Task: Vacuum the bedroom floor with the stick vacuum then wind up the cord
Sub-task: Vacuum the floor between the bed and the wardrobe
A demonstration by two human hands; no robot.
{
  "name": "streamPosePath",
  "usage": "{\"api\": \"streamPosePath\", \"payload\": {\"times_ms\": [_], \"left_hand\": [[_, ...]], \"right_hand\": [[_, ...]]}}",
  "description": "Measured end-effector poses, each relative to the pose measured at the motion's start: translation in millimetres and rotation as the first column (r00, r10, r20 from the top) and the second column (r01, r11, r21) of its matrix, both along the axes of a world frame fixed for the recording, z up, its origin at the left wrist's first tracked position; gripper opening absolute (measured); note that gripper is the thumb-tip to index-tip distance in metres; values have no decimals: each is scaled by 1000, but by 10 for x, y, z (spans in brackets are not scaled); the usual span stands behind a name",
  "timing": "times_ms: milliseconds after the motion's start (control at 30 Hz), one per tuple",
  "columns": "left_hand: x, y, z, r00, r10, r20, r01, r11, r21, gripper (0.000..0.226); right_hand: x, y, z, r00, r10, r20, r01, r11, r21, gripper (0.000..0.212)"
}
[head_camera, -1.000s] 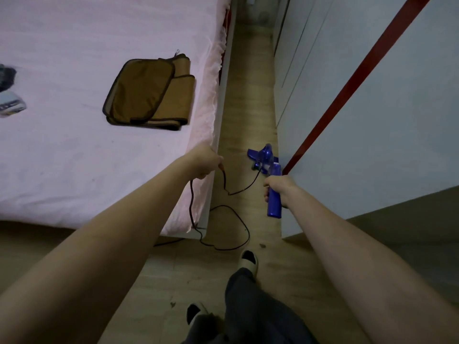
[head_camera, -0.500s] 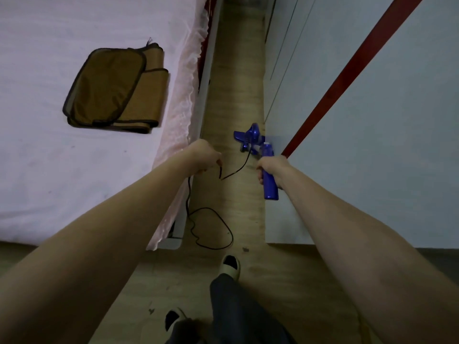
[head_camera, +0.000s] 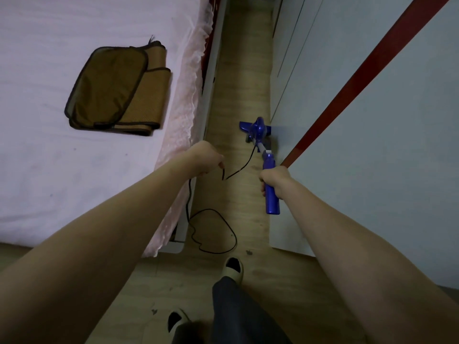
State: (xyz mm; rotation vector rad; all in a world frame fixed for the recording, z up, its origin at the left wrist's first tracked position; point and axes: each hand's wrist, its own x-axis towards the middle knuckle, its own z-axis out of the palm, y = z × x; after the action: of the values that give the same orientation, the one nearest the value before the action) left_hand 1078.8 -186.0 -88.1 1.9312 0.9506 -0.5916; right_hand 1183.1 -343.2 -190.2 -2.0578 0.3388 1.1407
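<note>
Head view, stick vacuum (head_camera: 260, 142): a blue machine in the narrow strip of floor between the bed and the wardrobe, its floor head flat on the boards just beside the wardrobe foot, its handle leaning back toward the person.
Right hand (head_camera: 274, 178): fingers wrapped around the blue handle, gripping it partway up, with the end of the handle sticking out below the fist.
Cord (head_camera: 213, 232): black, running from the vacuum body in a slack line to the left hand, then dropping along the bed edge into a loose loop on the floor near the bed corner; none of it is wound.
Left hand (head_camera: 205, 157): fingers curled closed on the cord, holding it up and off to the bed side, apart from the vacuum.
Floor (head_camera: 243, 75): pale wood; the aisle ahead of the floor head runs on to the far end, and a few dark specks lie on the boards near the person's feet.
Progress, as a judgement: vacuuming is under way, not finished; whether any stretch is already clean cannot be told. The aisle ahead seems left to do, and winding the cord has not begun.
Bed (head_camera: 74, 170): pink sheet with a frilled edge, a folded brown mat (head_camera: 116, 88) lying on top.
Wardrobe (head_camera: 372, 120): pale doors with a red stripe, close on the right.
</note>
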Motion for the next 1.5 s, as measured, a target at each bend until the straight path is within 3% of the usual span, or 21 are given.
{"api": "streamPosePath", "payload": {"times_ms": [367,700,1133,1500], "left_hand": [[62,160,-197,996,61,-60,-61,998,-10,24],[-135,116,-211,999,19,-38,-18,1000,9,23],[-1508,-414,76,986,-146,78,147,989,-4,24],[-2399,-1049,283,976,-212,41,214,976,-44,26]], "right_hand": [[514,560,-16,998,12,68,-15,999,36,38],[257,-85,-112,993,102,66,-96,992,-83,47],[-1763,-972,269,994,102,35,-98,990,-104,43],[-3137,-1554,593,997,51,-57,-55,995,-85,39]]}}
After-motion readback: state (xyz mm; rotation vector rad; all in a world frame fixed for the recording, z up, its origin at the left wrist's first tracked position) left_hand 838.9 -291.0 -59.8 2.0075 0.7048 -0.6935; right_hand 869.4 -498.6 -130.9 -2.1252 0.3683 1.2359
